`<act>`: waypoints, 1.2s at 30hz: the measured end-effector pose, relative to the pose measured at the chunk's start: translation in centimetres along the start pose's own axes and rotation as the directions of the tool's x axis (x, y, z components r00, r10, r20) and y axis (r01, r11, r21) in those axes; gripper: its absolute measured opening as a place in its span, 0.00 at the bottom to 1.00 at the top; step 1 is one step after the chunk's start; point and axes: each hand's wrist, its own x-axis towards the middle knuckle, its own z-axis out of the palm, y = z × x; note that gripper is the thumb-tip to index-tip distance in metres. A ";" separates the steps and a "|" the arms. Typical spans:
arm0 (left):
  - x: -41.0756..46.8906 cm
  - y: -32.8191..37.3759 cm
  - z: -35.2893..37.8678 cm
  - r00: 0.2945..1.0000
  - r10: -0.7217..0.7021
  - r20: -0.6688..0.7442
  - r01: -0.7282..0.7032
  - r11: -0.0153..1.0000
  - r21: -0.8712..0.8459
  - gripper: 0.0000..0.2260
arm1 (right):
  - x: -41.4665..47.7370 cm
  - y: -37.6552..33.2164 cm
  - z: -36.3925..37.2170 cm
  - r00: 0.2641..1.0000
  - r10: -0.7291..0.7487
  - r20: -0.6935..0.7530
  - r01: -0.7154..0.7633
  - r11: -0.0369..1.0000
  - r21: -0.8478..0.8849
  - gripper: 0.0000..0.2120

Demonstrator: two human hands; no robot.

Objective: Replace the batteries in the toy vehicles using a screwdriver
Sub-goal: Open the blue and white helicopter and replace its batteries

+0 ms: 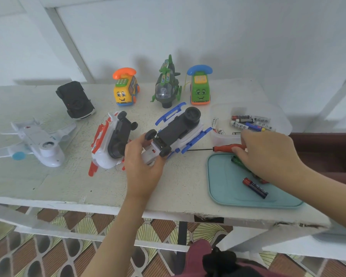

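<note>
Seven toy vehicles stand or lie on the white painted table (48, 182).

Back row, three units, upright:
- one yellow plastic telephone car with an orange handset (125, 92);
- one green camouflage plastic helicopter (166, 86);
- one green plastic telephone car with a blue handset (200, 90).

Front row, four units, undersides up:
- one black plastic car (76, 100);
- one white plastic aeroplane (40, 140);
- one white helicopter with red skids (106, 154);
- one white helicopter with blue skids (174, 130).

One red-handled screwdriver with a thin black shaft (224, 148) lies just right of the blue-skid helicopter, its tip pointing at that toy.

The left hand (144, 162) grips the near end of the blue-skid helicopter, fingers curled round its white body beside two small black wheels. The right hand (268, 154) pinches the rear of the screwdriver handle between thumb and fingers.

One clear plastic tub (224, 138) holds several cylindrical batteries (246, 124); their exact count cannot be told. One teal plastic lid (224, 176) lies near the table edge. One red-and-blue battery (255, 187) lies on it in full view; further items are partly hidden under the right hand.
</note>
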 end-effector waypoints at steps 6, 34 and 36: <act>-0.1 0.1 0.0 1.000 0.002 -0.006 -0.002 1.000 -0.003 0.21 | 0.0 -0.4 -0.1 0.999 -0.047 -0.024 0.048 0.995 0.084 0.16; 0.0 0.3 -0.1 1.000 -0.013 0.006 0.013 1.000 -0.016 0.21 | 1.7 -6.5 -7.2 0.800 -0.017 -0.600 0.587 0.231 0.776 0.15; 0.1 0.4 -0.1 1.000 -0.019 0.003 0.019 0.999 -0.026 0.21 | 2.2 -7.1 -7.3 0.787 0.000 -0.617 0.608 0.175 0.775 0.15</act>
